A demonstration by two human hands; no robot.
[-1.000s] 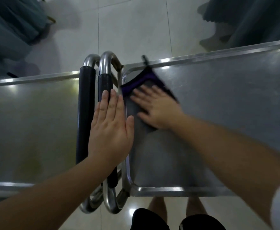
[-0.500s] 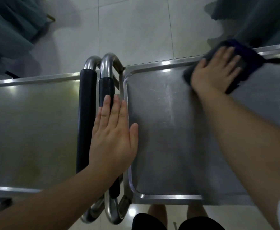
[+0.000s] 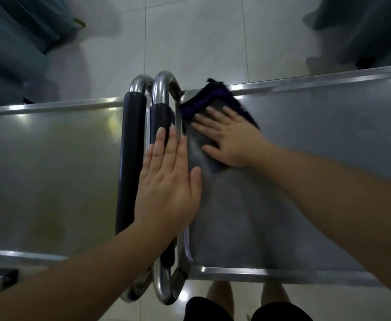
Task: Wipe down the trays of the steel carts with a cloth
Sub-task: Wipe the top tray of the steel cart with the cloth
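Note:
Two steel carts stand side by side, their black-padded handles [image 3: 159,117] meeting in the middle. My right hand [image 3: 230,139] lies flat with spread fingers on a dark grey cloth with a purple edge [image 3: 209,98], pressing it onto the far left corner of the right cart's tray [image 3: 305,181]. My left hand [image 3: 169,179] rests flat, fingers straight and together, on the right cart's handle and the tray's left rim. The left cart's tray [image 3: 51,170] lies bare to the left.
Pale tiled floor [image 3: 190,42] lies beyond the carts. Dark teal fabric hangs at the far left [image 3: 16,42] and far right [image 3: 363,26]. My legs and dark shorts [image 3: 213,309] show below the tray's near rim.
Half a second ago my right hand held the cloth at the tray's far right rim; it has swept back left to the far left corner. My left hand stayed on the handle.

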